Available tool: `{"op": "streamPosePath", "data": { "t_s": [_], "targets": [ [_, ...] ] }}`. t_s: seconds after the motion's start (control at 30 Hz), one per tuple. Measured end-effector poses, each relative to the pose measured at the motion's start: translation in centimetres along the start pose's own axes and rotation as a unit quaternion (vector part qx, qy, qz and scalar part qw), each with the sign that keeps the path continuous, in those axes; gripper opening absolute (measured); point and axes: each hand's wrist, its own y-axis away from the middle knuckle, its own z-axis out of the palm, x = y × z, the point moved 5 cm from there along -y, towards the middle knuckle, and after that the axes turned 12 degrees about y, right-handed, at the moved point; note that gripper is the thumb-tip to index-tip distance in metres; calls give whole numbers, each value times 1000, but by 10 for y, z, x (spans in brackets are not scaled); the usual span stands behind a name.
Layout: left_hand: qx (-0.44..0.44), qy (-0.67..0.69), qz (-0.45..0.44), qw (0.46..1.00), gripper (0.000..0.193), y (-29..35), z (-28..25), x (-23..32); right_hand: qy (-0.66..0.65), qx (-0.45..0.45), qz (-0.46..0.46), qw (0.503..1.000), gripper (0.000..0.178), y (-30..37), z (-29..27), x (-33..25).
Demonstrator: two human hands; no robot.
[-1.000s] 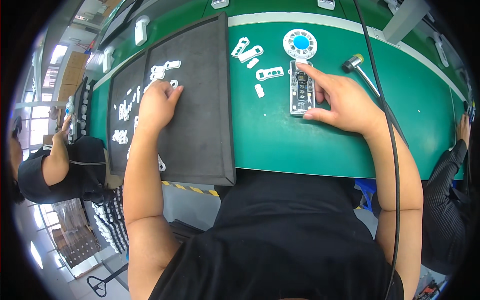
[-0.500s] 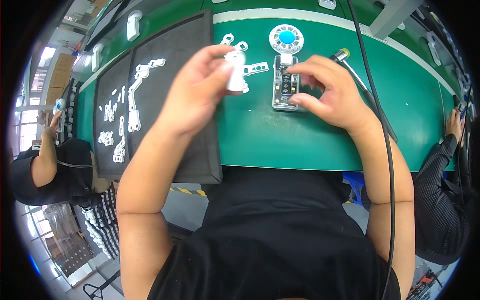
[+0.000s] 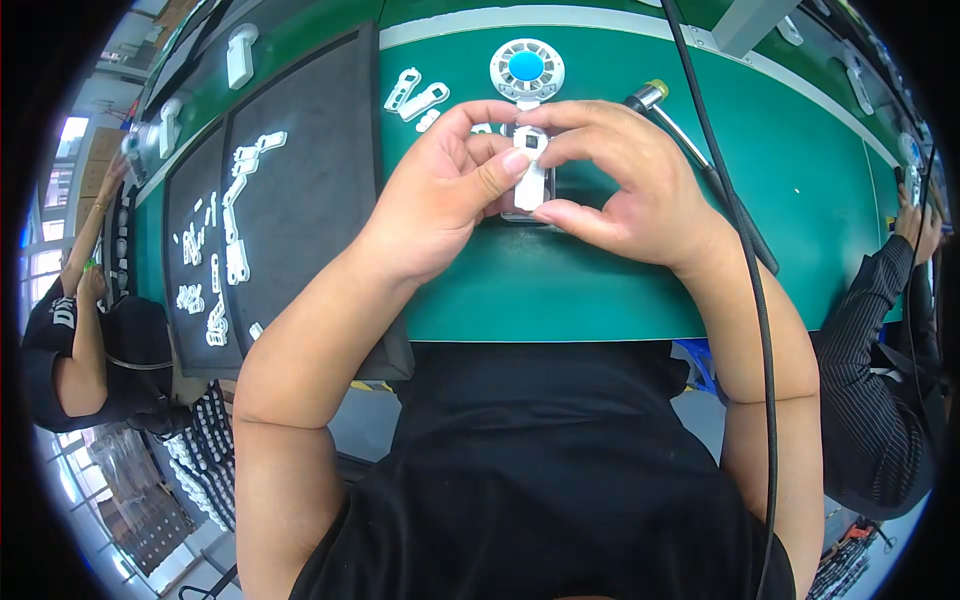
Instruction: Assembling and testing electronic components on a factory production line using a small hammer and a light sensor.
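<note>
Both my hands meet over a handheld fan [image 3: 526, 66], which lies on the green bench with its round, blue-centred head at the far end. My left hand [image 3: 440, 195] pinches a narrow white plastic cover [image 3: 530, 188] with a small dark window, its thumb on top. Fingers of my right hand [image 3: 640, 180] close on the cover's upper end and its thumb touches the lower right edge. The fan's dark, clear-sided body lies beneath, mostly hidden; whether the cover touches it I cannot tell.
Several white plastic parts [image 3: 423, 101] lie left of the fan. A black tray [image 3: 310, 190] with more white pieces stands further left. At right lies a black-handled hammer [image 3: 715, 180], and a black cable [image 3: 752, 290] hangs across. Co-workers [image 3: 875, 360] sit at both sides.
My left hand has brought the white cover rightward over the fan's body. My right hand has closed in from the fan's side onto the cover. The whole view has shifted slightly.
</note>
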Motion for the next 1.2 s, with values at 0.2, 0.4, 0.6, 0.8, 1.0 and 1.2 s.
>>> {"op": "streamPosePath", "data": {
  "t_s": [0.2, 0.4, 0.6, 0.8, 1.0, 1.2],
  "targets": [
    [-27, -477, 211, 853, 66, 11, 7, 39, 27, 17, 31, 999, 43, 0, -13, 11],
    [-11, -627, 220, 747, 73, 9, 12, 13, 101, -27, 57, 993, 43, 0, -15, 18],
    [9, -614, 232, 754, 75, 4, 9, 7, 183, -116, 70, 974, 41, 6, -6, 26],
    [13, -633, 230, 739, 75, 1, 5, 2, 174, -204, 105, 958, 38, 8, 5, 31],
    [12, -635, 232, 737, 72, 2, 5, 1, 180, -211, 103, 955, 38, 10, 9, 31],
    [-4, -601, 211, 771, 67, 1, 5, 2, 174, -225, 121, 951, 39, 11, 10, 34]
  ]
}}
